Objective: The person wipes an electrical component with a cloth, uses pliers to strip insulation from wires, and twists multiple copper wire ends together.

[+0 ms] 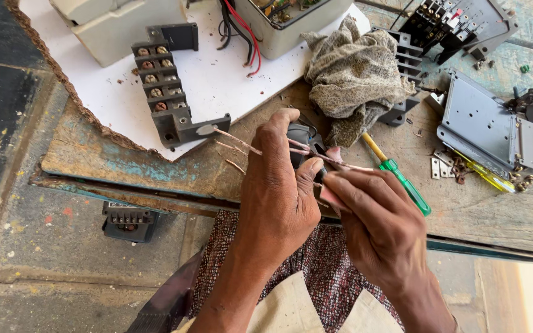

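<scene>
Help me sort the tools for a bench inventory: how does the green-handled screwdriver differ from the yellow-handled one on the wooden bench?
The green-handled screwdriver lies in the open near the right hand, fully visible; the yellow-handled screwdriver is partly tucked under the grey metal plate. The green one has a yellowish section above its translucent green grip; the yellow one shows only a clear yellow handle. Both lie flat on the wooden bench, slanting the same way.

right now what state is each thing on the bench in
left hand: closed round a small dark part with bare copper wires sticking out
right hand: pinching the wire ends
copper wires: stripped, splayed
green screwdriver: lying flat, untouched
rag: crumpled in a heap
terminal strip: lying on the white sheet, loose
white box: open, wires hanging out
grey metal plate: lying flat, screws scattered beside it
</scene>
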